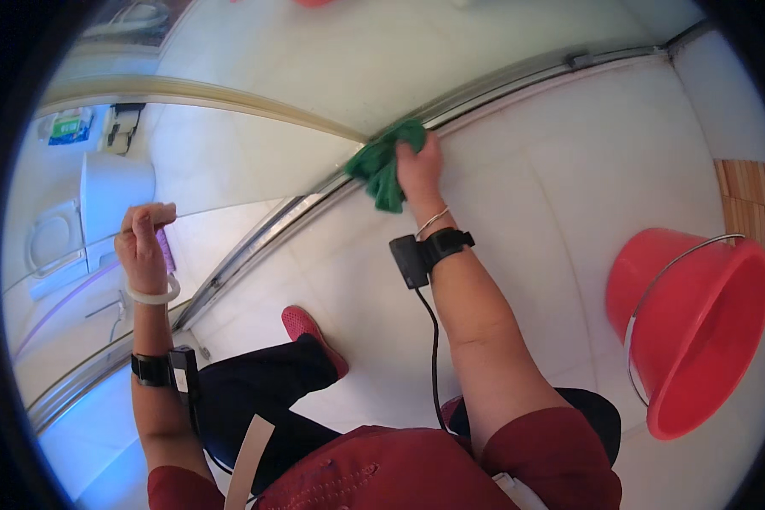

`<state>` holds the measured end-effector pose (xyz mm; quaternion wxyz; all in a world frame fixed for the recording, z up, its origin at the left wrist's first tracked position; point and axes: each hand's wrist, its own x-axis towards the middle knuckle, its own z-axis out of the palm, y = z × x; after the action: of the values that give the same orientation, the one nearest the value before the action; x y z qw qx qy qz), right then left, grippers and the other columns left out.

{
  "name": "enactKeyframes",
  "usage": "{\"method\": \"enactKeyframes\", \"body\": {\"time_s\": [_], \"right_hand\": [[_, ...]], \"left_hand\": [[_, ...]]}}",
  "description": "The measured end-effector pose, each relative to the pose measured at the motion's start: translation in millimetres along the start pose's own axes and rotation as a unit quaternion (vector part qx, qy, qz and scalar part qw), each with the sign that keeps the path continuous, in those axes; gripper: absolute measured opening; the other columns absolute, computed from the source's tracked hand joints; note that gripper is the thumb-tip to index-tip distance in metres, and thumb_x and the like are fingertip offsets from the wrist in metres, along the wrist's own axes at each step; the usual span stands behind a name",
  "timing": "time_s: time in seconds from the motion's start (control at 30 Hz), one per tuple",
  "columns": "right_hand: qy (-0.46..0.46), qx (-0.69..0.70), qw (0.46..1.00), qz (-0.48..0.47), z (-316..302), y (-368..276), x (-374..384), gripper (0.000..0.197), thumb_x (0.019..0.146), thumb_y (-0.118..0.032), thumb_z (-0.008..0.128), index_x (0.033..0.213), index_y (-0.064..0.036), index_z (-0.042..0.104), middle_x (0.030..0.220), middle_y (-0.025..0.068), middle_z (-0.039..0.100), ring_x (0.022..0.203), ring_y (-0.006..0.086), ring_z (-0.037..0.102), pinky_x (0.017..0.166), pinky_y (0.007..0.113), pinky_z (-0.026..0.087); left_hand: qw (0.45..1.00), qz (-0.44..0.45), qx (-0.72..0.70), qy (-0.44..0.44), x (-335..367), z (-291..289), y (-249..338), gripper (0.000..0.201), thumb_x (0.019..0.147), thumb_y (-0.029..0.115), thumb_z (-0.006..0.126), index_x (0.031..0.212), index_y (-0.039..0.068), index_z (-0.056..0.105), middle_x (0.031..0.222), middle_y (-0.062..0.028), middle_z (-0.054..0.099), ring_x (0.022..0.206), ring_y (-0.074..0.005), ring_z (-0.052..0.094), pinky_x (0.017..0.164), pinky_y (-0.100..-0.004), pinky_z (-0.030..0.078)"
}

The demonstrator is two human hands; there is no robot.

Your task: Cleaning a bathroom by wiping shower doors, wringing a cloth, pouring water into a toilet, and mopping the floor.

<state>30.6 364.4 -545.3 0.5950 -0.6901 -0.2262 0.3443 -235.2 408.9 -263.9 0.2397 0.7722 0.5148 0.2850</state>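
Note:
My right hand is closed on a green cloth, bunched and pressed against the metal track at the foot of a glass partition. Part of the cloth hangs over the track's near side. On the left, my left hand is raised beside the glass panel, its fingers curled in near a thin line that looks like the panel's edge. What those fingers hold, if anything, does not show clearly.
A red bucket with a metal handle stands tilted in view at the right, on pale floor tiles. A toilet and white bin appear at the left, through or beyond the glass. My foot in a red shoe is near the track.

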Motion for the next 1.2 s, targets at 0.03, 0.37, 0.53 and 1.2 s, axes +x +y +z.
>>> {"method": "enactKeyframes", "body": {"time_s": [0.03,0.37,0.53,1.2], "right_hand": [[-0.019,0.005,1.0,0.017,-4,-7,-1,0.035,0.069,-0.01,0.06,0.1,0.0007,0.049,0.092,0.0199,0.057,0.087,0.0338,0.055,0.078,0.039,0.043],[0.169,0.115,0.976,-0.072,-13,-54,27,0.035,0.063,-0.005,0.056,0.096,0.0013,0.047,0.093,0.0165,0.051,0.09,0.0323,0.049,0.084,0.04,0.038],[-0.06,0.148,0.985,-0.068,61,-52,-84,0.038,0.059,-0.002,0.059,0.095,-0.0018,0.045,0.096,0.0163,0.049,0.094,0.0328,0.048,0.085,0.039,0.038],[-0.029,-0.037,0.936,-0.349,17,-35,-25,0.046,0.05,-0.003,0.063,0.093,-0.0108,0.05,0.089,0.0124,0.049,0.087,0.032,0.047,0.076,0.041,0.041]], "left_hand": [[1.0,0.01,-0.026,-0.005,5,2,3,0.034,0.091,0.026,0.042,0.081,-0.003,0.055,0.076,-0.0113,0.06,0.069,-0.0153,0.057,0.067,-0.0272,0.047],[0.999,0.036,0.004,0.013,11,20,14,0.035,0.091,0.028,0.043,0.08,-0.003,0.055,0.072,-0.0115,0.06,0.067,-0.0159,0.057,0.066,-0.027,0.047],[0.999,0.03,-0.037,0.017,11,29,15,0.036,0.09,0.03,0.043,0.079,-0.003,0.054,0.072,-0.0107,0.059,0.068,-0.0152,0.057,0.065,-0.0267,0.047],[0.999,0.004,0.014,0.037,7,31,18,0.035,0.09,0.03,0.043,0.079,-0.001,0.054,0.072,-0.0095,0.059,0.066,-0.0151,0.056,0.064,-0.0265,0.046]]}}
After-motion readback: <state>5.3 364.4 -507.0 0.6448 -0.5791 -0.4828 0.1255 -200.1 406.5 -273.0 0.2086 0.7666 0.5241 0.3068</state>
